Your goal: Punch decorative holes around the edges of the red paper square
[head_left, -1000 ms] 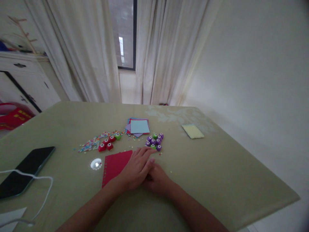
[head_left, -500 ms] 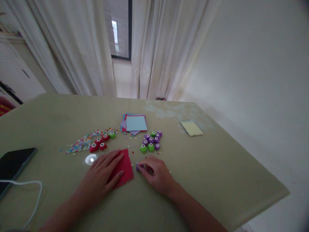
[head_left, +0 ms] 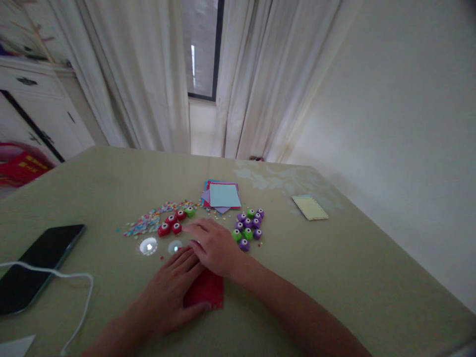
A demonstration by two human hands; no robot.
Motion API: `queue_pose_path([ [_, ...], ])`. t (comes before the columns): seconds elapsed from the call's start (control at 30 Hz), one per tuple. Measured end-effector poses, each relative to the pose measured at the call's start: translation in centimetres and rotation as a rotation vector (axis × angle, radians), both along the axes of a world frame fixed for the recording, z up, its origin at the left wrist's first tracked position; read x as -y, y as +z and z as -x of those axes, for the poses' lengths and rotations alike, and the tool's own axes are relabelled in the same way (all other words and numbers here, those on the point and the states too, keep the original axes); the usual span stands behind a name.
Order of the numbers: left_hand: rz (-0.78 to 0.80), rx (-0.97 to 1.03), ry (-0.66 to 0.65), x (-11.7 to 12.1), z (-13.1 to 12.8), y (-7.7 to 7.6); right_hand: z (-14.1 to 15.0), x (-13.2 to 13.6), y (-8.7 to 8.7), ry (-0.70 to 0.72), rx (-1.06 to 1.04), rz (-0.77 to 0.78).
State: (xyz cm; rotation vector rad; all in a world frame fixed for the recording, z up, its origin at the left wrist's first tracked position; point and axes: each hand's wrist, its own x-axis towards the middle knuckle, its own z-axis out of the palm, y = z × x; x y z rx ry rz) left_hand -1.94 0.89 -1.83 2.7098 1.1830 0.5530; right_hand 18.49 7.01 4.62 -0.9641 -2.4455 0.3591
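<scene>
Red card (head_left: 206, 287) lies under the left hand (head_left: 169, 290), which is spread flat on it; the right hand (head_left: 219, 245) bends over the left one's fingertips, and whether it pinches anything I cannot tell. Notches mark the near edge, but the hands hide the far side, so the notching looks part-done. Well beyond them, rightward, a yellow card (head_left: 310, 208) seems notched; the pale blue card (head_left: 225, 195) ahead looks plain-edged.

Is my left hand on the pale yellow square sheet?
No, your left hand lies on the red square sheet, apart from the yellow sheet.
</scene>
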Motion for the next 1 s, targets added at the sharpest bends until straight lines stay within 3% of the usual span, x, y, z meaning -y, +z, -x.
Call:
queue_pose_path([
  [0.13, 0.109, 0.021, -0.048, -0.1, 0.4, 1.0, 5.4, -4.1, 0.5, 0.166, 0.191, -0.075],
  [0.23, 0.155, 0.032, -0.040, -0.1, 0.6, 1.3, 6.2, -5.1, -0.4, 0.117, 0.326, -0.126],
  [0.4, 0.130, -0.005, -0.022, -0.1, 0.6, 0.3, 0.6, -1.8, -1.3, -0.100, 0.422, -0.110],
  [0.6, -0.018, 0.004, 0.093, 0.5, -0.1, -0.5, -6.4, 4.8, -1.7, -0.196, 0.143, 0.068],
  [0.83, -0.078, -0.026, 0.188, 0.6, -0.2, 0.0, -7.7, 5.5, -1.8, -0.134, -0.106, 0.370],
  [1.0, -0.094, -0.050, 0.179, 0.7, -0.3, 0.3, -8.0, 5.4, -1.7, -0.198, -0.073, 0.478],
])
